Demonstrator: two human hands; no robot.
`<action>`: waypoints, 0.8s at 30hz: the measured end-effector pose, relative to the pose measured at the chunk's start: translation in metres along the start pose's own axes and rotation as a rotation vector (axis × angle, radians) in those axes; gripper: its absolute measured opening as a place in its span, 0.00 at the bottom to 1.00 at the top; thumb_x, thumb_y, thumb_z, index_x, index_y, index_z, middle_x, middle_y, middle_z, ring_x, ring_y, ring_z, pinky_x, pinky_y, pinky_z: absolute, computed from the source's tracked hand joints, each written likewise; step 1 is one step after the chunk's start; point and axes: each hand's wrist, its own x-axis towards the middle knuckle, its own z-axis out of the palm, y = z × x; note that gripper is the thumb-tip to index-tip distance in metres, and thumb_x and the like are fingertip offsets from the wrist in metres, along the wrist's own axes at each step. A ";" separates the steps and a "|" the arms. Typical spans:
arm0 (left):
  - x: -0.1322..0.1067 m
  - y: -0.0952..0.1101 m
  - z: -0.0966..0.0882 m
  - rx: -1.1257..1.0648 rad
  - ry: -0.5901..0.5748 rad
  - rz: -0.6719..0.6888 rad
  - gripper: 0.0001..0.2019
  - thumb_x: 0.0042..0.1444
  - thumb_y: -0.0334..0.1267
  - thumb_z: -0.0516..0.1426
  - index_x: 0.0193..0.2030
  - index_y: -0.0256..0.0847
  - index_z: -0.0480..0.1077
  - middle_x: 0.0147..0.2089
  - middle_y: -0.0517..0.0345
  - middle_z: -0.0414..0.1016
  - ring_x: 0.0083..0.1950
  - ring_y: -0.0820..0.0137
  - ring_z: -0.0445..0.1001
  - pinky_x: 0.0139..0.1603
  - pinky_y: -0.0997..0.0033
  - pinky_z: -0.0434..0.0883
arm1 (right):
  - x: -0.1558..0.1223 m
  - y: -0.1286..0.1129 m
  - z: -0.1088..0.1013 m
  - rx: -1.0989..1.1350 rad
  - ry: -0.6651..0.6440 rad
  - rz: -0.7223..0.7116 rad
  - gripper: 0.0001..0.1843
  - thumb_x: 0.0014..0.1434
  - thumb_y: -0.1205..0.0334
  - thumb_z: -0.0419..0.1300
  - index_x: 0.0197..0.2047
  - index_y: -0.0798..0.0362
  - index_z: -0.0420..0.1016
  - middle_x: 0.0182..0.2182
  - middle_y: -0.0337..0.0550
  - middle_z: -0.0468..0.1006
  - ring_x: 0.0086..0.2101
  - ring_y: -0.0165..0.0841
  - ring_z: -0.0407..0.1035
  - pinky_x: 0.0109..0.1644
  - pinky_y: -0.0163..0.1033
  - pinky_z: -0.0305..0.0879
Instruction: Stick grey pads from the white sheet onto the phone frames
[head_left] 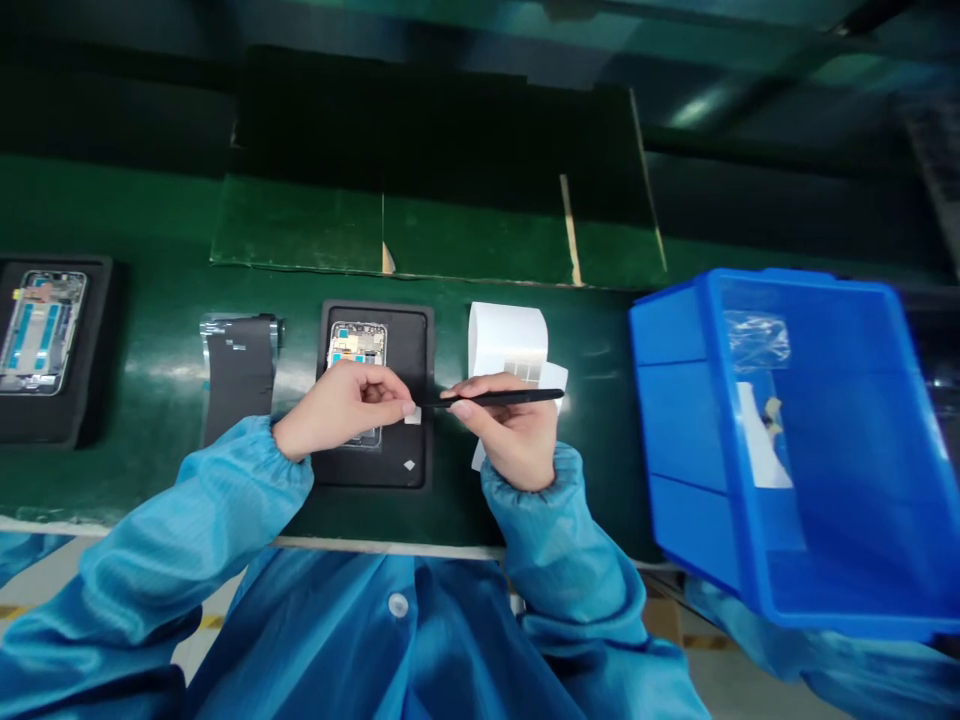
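My right hand [517,440] grips a pair of black tweezers [517,397], whose tip points left. My left hand [349,405] is closed in a pinch by that tip, on a small pale square piece [412,414] that looks like a sticker. Beneath my left hand lies an opened phone [358,342], partly covered by the fingers, in a black foam tray [390,470]. A tiny white diamond-shaped piece [409,465] rests on the tray's lower right. Behind my right hand is a curled white sheet [508,335] bearing pale square stickers.
Left of the tray lies a dark film strip [241,370]. Another phone [45,330] sits in a second black tray [94,350] at far left. A blue bin [682,420] stands at right, holding clear plastic and white scraps. A raised green board [450,230] spans the back.
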 end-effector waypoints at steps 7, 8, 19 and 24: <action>-0.014 -0.002 -0.009 0.026 0.117 -0.003 0.08 0.54 0.41 0.63 0.32 0.37 0.78 0.24 0.61 0.69 0.25 0.76 0.63 0.26 0.77 0.60 | -0.008 0.013 0.016 0.089 -0.011 0.043 0.10 0.54 0.57 0.75 0.37 0.47 0.80 0.34 0.41 0.85 0.36 0.37 0.82 0.44 0.42 0.81; -0.015 -0.003 -0.010 0.026 0.121 -0.003 0.08 0.54 0.41 0.63 0.33 0.37 0.78 0.24 0.61 0.69 0.25 0.77 0.63 0.26 0.77 0.60 | -0.008 0.014 0.018 0.112 -0.018 0.039 0.10 0.54 0.59 0.75 0.37 0.47 0.81 0.34 0.40 0.85 0.36 0.36 0.82 0.44 0.41 0.81; -0.020 -0.007 -0.016 0.100 0.222 0.069 0.13 0.56 0.44 0.62 0.44 0.40 0.77 0.29 0.62 0.71 0.26 0.76 0.63 0.27 0.75 0.63 | -0.013 0.024 0.025 0.033 0.081 0.064 0.12 0.53 0.53 0.75 0.35 0.49 0.80 0.30 0.41 0.84 0.27 0.35 0.79 0.32 0.39 0.79; -0.038 -0.023 -0.023 0.831 0.551 0.095 0.08 0.61 0.41 0.57 0.35 0.41 0.74 0.28 0.60 0.72 0.30 0.70 0.70 0.30 0.69 0.60 | -0.009 0.024 0.028 -0.014 0.143 0.073 0.13 0.53 0.52 0.75 0.34 0.49 0.80 0.28 0.40 0.82 0.26 0.34 0.77 0.30 0.38 0.77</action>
